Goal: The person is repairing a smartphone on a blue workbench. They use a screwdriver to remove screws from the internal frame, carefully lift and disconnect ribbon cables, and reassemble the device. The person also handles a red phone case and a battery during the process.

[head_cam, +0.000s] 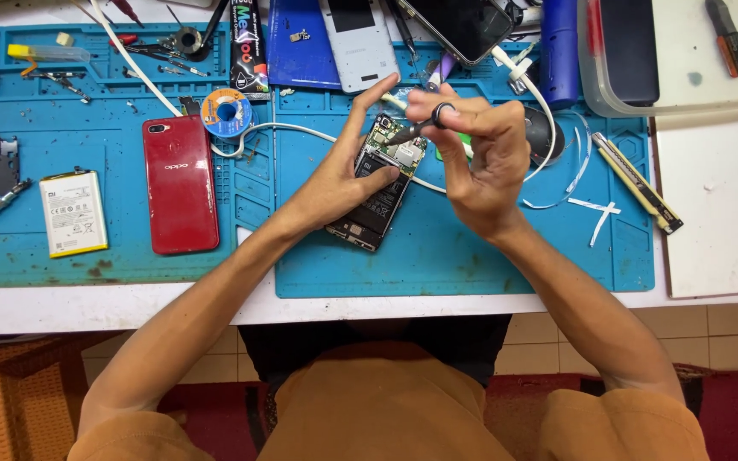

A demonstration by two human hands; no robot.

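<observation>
An opened phone (379,198) with its circuit board and battery exposed lies tilted on the blue work mat (471,256). My left hand (343,166) steadies it, thumb on its middle and fingers along its left and top edge. My right hand (480,149) pinches a thin dark screwdriver (420,128) whose tip points at the phone's upper board.
A red phone back cover (179,183), a white battery (73,212) and a solder spool (225,111) lie to the left. A white cable (301,130) crosses the mat. A utility knife (638,182), white tape strips (595,209), a clear tray (685,77) and other phones (359,43) sit around.
</observation>
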